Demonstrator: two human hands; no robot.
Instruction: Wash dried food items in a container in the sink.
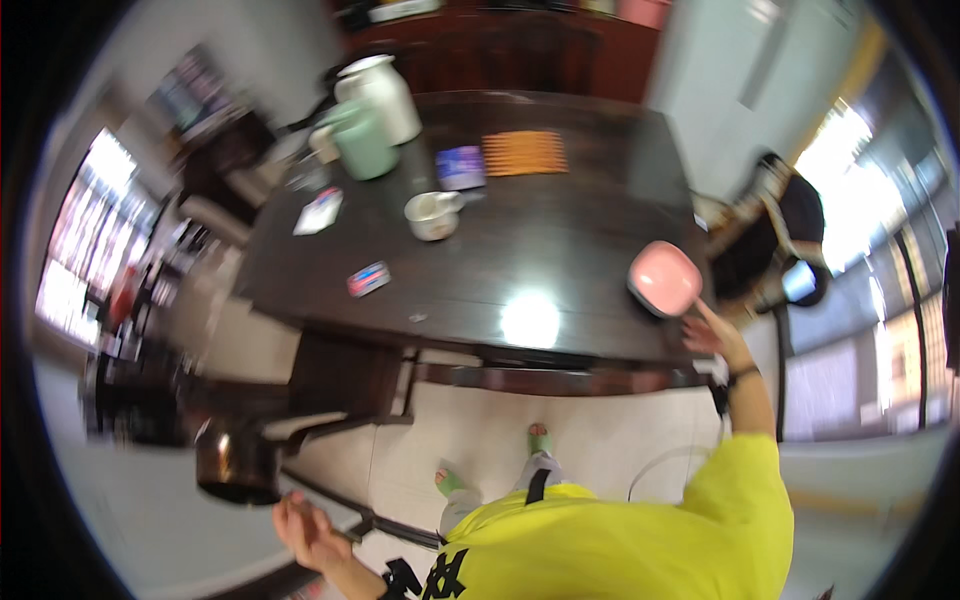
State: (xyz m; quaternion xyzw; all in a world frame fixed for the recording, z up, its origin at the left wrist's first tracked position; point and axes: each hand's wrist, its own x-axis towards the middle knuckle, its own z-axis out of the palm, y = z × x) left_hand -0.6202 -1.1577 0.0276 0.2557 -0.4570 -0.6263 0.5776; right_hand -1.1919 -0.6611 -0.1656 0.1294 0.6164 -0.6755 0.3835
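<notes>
A pink, rounded-square bowl (666, 279) is at the right end of the dark wooden table (585, 225). Just below its rim is my right hand (712, 334), fingers spread; one fingertip meets or nearly meets the bowl's edge. I see nothing gripped in that hand. Low on the left, my left hand (311, 531) is raised away from the table with its fingers partly curled. It is beside a shiny dark brown rounded object (238, 463), and blur hides whether they touch. Whether the fingers hold anything small is unclear.
On the table stand a white jug (390, 97), a green jug (364, 142) and a white cup (433, 216). An orange slatted mat (525, 153), a purple packet (460, 167) and a small red-and-blue box (369, 279) lie there. A wooden chair (349, 375) adjoins the near edge; another chair (772, 232) is at right.
</notes>
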